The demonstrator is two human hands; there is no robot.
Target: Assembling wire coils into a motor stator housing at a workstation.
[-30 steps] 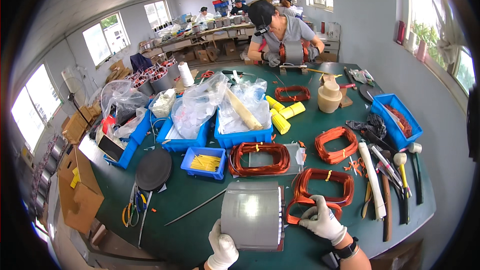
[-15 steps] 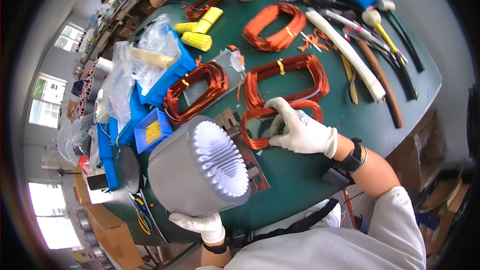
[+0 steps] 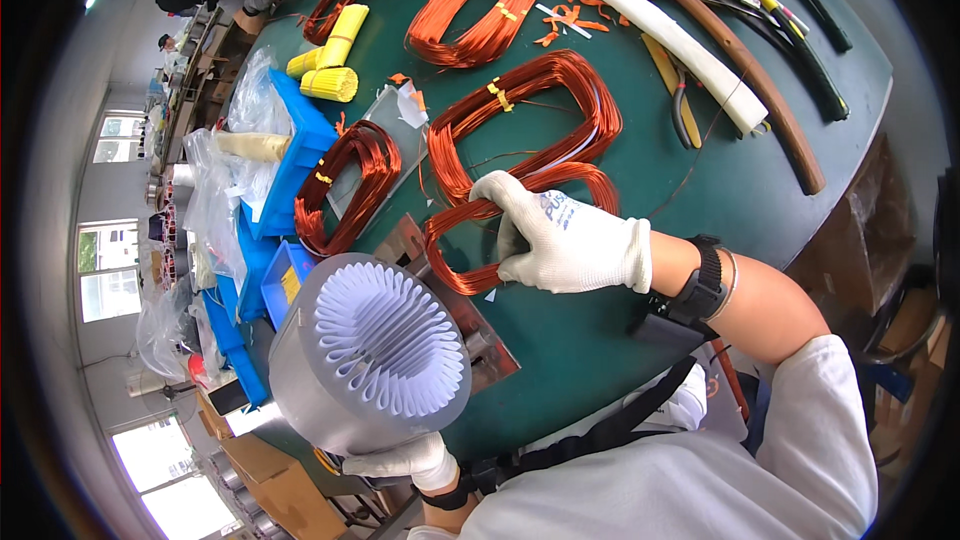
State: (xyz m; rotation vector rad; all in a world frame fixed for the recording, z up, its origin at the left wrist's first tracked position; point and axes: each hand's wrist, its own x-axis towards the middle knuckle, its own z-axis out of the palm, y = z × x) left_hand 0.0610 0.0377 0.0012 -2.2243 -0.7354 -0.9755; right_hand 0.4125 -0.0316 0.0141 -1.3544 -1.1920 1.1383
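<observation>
Holding the right hand (image 3: pixel 580 240) over the near copper coil (image 3: pixel 460 278), with fingers bent in a C, forefinger by the far run and thumb by the near one; cannot tell from here how tightly pinched. Supporting the grey cylinder (image 3: pixel 305 360) from just below with the left hand (image 3: pixel 405 462), with thumb stretched along the wall and the other fingers mostly hidden; cannot tell whether spread or pressed together. Above the left fingers, in the tilted mouth: a ring of white liner loops (image 3: pixel 385 335). Just beyond the right fingers, partly overlapped by the near coil: a larger tied coil (image 3: pixel 445 130). Left of them, apart: a darker coil (image 3: pixel 312 210). Nearer, on the counter (image 3: pixel 565 355) beside the cylinder: a brownish stand (image 3: pixel 485 335). To handle well, gather both runs evenly, watching for splayed strands, with no tie visible here. Ease clear of the larger coil without snagging or scraping. Brace the left palm broadly, well off the easily crushed-looking loops.
</observation>
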